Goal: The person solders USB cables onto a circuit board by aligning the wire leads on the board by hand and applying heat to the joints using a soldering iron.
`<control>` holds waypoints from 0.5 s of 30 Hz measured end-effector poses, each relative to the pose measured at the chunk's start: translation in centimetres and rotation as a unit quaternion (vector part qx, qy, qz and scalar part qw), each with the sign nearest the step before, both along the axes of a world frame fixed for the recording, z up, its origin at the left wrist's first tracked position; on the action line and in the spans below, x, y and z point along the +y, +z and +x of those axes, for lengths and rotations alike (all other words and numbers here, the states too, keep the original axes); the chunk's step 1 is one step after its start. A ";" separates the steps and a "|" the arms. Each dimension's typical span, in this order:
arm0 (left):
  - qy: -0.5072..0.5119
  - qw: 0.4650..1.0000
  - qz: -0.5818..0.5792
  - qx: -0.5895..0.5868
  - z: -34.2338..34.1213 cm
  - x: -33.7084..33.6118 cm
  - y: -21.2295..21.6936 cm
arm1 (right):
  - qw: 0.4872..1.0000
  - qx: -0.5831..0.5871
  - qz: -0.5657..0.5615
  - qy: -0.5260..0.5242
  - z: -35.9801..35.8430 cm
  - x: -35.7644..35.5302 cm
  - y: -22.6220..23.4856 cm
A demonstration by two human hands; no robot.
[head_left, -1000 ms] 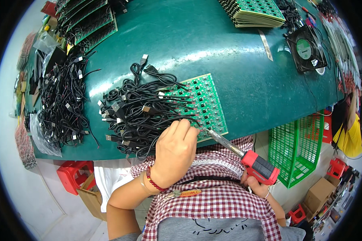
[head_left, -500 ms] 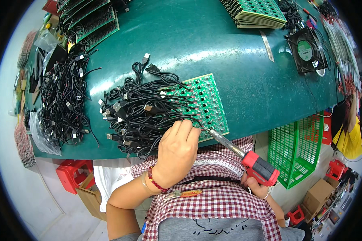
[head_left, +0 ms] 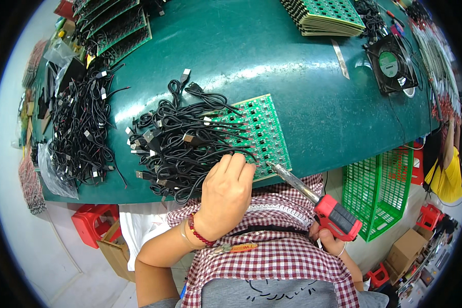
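— Looking down, we see our left hand [head_left: 226, 192] resting at the near edge of the green circuit board [head_left: 256, 134], fingers curled and pinched on one of the black cables [head_left: 177, 146] heaped over the board's left half.

— And our right hand [head_left: 329, 241]?

— Low, by the checked shirt [head_left: 272, 256], wrapped tight around the red handle of the soldering iron [head_left: 318, 203]. Its metal tip meets the board's near edge, just beside our left fingertips.

— Where does the board sit?

— Flat on the dark green table [head_left: 303, 87], near its front edge. We note a second cable pile [head_left: 82, 138] farther left, stacked boards [head_left: 326, 15] at the far side, and a small fan [head_left: 392, 64] to the right.
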State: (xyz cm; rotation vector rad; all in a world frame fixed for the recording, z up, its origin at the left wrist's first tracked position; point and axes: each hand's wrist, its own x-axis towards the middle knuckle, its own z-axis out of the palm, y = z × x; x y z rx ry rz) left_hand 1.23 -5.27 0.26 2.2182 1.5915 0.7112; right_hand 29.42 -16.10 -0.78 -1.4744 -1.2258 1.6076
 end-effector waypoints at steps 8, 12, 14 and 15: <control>0.000 1.000 0.008 0.010 0.1 -0.1 -0.2 | 1.000 0.016 -0.013 -0.021 -0.2 0.0 0.0; 0.000 1.000 0.008 0.021 0.0 -0.2 -0.2 | 1.000 0.018 -0.008 -0.015 -0.2 0.0 -0.2; -0.002 1.000 0.005 0.026 0.0 -0.2 -0.1 | 1.000 0.022 -0.007 -0.010 -0.2 0.1 0.0; -0.001 1.000 0.000 0.028 -0.1 -0.2 -0.1 | 1.000 0.022 -0.007 -0.011 -0.1 0.0 -0.1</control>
